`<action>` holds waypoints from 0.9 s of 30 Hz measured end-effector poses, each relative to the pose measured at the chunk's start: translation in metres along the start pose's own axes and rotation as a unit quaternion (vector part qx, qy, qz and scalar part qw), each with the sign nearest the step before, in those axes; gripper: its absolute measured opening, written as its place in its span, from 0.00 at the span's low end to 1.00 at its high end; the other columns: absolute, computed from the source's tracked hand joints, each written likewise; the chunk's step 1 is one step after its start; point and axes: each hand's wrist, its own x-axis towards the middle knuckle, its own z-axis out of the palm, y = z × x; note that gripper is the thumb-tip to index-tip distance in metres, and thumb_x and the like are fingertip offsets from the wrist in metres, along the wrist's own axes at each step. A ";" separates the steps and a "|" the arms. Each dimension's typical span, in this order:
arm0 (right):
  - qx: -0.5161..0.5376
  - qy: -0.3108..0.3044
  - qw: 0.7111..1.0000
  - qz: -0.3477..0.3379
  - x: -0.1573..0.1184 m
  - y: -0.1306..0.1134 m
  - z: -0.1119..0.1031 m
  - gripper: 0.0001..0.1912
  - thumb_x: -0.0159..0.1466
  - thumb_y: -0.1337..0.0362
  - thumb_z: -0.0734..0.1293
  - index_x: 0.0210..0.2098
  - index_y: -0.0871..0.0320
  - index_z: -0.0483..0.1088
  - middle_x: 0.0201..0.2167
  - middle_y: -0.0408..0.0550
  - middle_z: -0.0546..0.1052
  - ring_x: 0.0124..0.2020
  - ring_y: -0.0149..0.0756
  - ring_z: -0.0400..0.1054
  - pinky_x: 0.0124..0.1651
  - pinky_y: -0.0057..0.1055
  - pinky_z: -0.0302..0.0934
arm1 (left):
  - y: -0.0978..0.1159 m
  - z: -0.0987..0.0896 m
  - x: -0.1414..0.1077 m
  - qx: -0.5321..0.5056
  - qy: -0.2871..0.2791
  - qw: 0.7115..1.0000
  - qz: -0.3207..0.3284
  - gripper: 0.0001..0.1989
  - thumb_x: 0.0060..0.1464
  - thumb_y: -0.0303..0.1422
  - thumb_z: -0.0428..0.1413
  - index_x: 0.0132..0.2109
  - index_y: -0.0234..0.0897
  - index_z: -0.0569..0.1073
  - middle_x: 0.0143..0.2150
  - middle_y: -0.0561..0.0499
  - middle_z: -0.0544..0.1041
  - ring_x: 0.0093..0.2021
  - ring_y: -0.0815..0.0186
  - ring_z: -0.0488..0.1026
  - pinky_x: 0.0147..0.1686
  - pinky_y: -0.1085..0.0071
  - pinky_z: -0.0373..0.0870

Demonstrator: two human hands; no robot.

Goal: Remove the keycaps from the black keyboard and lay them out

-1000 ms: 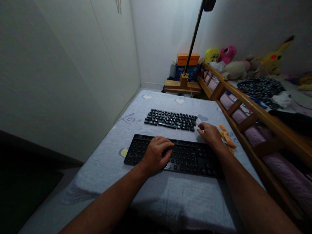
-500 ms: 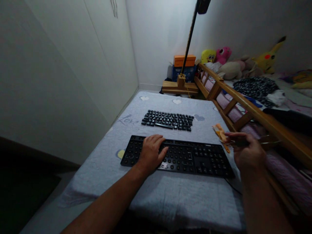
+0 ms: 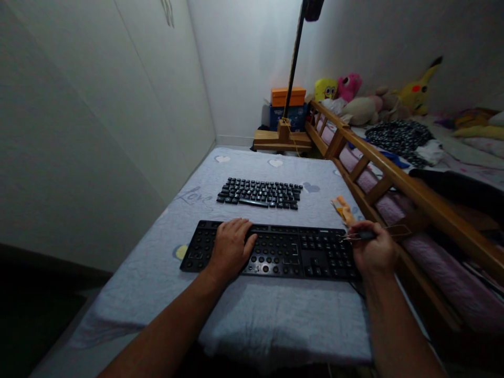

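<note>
A black keyboard (image 3: 275,252) lies across the cloth; keycaps are off its left and middle parts, while the right-hand block still carries keys. My left hand (image 3: 232,242) rests spread on its left half. My right hand (image 3: 373,247) is closed around a dark-handled wire tool (image 3: 367,235), whose wire tips reach over the keyboard's upper right corner. Behind the keyboard, black keycaps (image 3: 260,193) sit in rows on the cloth. An orange item (image 3: 343,210) lies just beyond my right hand.
A patterned cloth (image 3: 275,310) covers the table. Along the right runs a wooden bed rail (image 3: 378,157), with plush toys and clothes behind it. A wooden stand base (image 3: 281,139) with a dark pole and boxes is at the back. White cabinet doors (image 3: 118,105) stand left.
My right hand has moved left with the wire tool, bringing its tips over the keyboard's right end. My left hand stays on the keyboard. The whole view has shifted slightly.
</note>
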 end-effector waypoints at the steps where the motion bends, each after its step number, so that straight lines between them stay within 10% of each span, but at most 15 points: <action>1: 0.010 0.004 1.000 0.007 0.001 0.001 -0.001 0.10 0.54 0.58 0.64 0.23 0.58 0.70 0.22 0.42 0.72 0.22 0.31 0.65 0.24 0.27 0.57 | 0.000 0.000 0.000 0.001 0.000 1.000 0.001 0.13 0.61 0.34 0.54 0.51 0.36 0.73 0.54 0.42 0.76 0.56 0.52 0.70 0.57 0.51 0.62; 27: 0.032 -0.022 0.999 0.038 -0.001 0.002 0.000 0.15 0.58 0.54 0.62 0.23 0.57 0.68 0.19 0.41 0.69 0.20 0.31 0.64 0.23 0.27 0.57 | -0.015 0.002 0.007 0.005 -0.007 1.000 0.017 0.13 0.61 0.36 0.52 0.50 0.37 0.75 0.52 0.43 0.78 0.55 0.54 0.73 0.56 0.51 0.65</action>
